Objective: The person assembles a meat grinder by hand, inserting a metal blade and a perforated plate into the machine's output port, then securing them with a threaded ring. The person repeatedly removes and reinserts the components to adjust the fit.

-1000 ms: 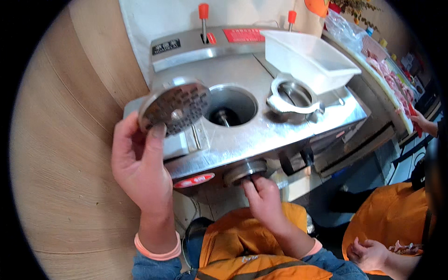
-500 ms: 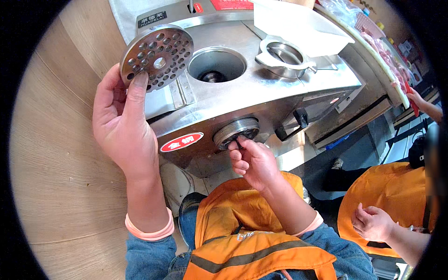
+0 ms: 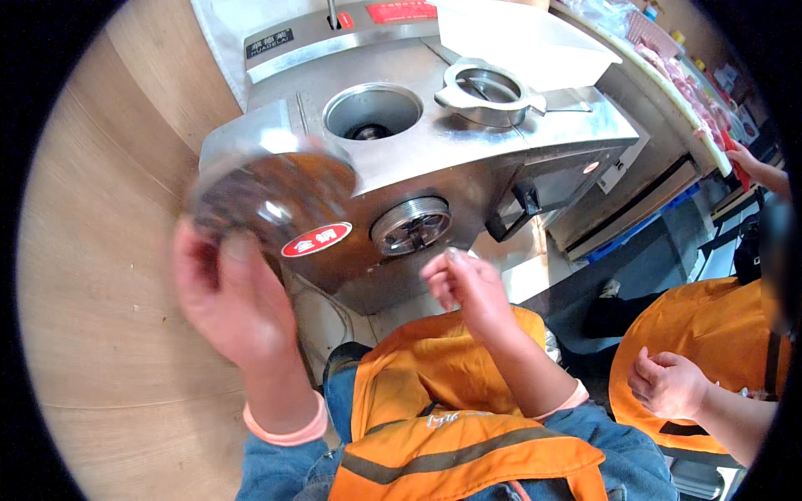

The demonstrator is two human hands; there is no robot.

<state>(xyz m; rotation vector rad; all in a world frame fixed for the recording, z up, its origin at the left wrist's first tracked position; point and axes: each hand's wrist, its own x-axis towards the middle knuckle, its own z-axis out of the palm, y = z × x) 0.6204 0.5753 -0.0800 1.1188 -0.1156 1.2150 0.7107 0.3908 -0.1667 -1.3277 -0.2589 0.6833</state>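
Observation:
My left hand (image 3: 242,292) grips a round steel meat grinder plate (image 3: 280,188) by its lower edge, thumb in front. Motion smears the plate, so its holes barely show. It hangs left of the threaded outlet (image 3: 411,225) on the front of a steel meat grinder (image 3: 476,167). Inside that outlet a dark cutter blade (image 3: 415,235) is visible. Just below and right of the outlet, my right hand (image 3: 472,288) is apart from it, fingers curled in, with nothing seen in them. On the machine's top lies a steel locking ring (image 3: 484,114) with lugs.
The grinder's round feed hole (image 3: 373,117) is in its top. A white plastic tray (image 3: 526,46) sits behind the ring. A black handle (image 3: 514,213) juts from the front. At right are a co-worker's hand (image 3: 668,384) and a counter with raw meat (image 3: 668,75). A wooden wall (image 3: 109,275) stands left.
My right hand has drawn out of the outlet, baring the blade inside. My left hand has lowered and tilted the grinder plate, bringing it nearer the machine's front.

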